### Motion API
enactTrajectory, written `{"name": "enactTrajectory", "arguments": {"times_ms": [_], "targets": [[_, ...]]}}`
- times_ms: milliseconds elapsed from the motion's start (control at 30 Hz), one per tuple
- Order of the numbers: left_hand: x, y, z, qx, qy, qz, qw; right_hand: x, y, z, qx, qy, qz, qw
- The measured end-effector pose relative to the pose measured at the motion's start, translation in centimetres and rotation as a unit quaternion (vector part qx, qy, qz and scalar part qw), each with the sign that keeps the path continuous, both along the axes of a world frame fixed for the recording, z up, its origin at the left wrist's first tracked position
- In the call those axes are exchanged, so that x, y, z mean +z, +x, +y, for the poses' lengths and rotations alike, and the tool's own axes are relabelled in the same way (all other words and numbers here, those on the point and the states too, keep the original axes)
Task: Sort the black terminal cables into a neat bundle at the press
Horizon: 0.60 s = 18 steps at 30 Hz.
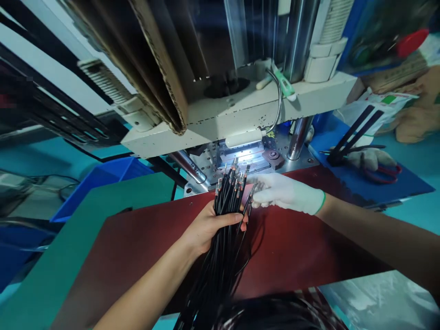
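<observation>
My bare left hand (209, 224) is wrapped round a thick bundle of black cables (225, 247), whose metal-tipped ends point up and away from me. In a white glove with a green cuff, my right hand (275, 193) pinches the tip of a cable (249, 199) at the bundle's right side. The lower part of the bundle hangs toward my lap. Just beyond the tips lies a brightly lit metal mold (244, 155) on the bed of a press. The left fingers are partly hidden behind the cables.
A pale press plate (213, 123) spans above, between steel guide posts (299, 137). A small white lamp (244, 138) hangs under it. Cardboard (165, 82) leans on the plate. Red-handled scissors (381, 176) lie on a blue mat at right; a blue bin (99, 181) stands left.
</observation>
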State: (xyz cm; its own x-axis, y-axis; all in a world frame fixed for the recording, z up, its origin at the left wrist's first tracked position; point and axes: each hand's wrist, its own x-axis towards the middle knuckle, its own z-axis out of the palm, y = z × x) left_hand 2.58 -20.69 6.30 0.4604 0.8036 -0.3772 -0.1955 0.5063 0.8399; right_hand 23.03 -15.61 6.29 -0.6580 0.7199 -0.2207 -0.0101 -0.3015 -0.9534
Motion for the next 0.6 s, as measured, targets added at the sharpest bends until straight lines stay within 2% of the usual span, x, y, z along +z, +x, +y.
{"name": "enactTrajectory", "arguments": {"times_ms": [167, 267, 333, 467, 533, 600], "targets": [[0.9, 0.1, -1.1, 0.015, 0.015, -0.003, 1.000, 1.3, 0.1, -2.4, -0.108, 0.090, -0.068, 0.988], [1.7, -0.3, -1.8, 0.050, 0.036, 0.036, 0.997, 3.3, 0.0, -3.8, -0.151, 0.118, -0.075, 0.979], [2.4, -0.5, -2.3, 0.047, 0.054, 0.038, 0.997, 4.9, -0.3, -4.6, -0.171, 0.138, -0.066, 0.973], [3.9, -0.7, -3.3, -0.028, 0.100, -0.010, 0.995, 7.1, -1.5, -5.1, -0.180, 0.191, -0.028, 0.964], [4.9, -1.0, -3.7, -0.021, 0.149, -0.005, 0.989, 7.4, -2.0, -5.1, -0.186, 0.200, 0.003, 0.962], [6.4, -1.6, -4.2, 0.008, 0.197, 0.001, 0.980, 7.2, -2.3, -5.1, -0.154, 0.201, 0.053, 0.966]]}}
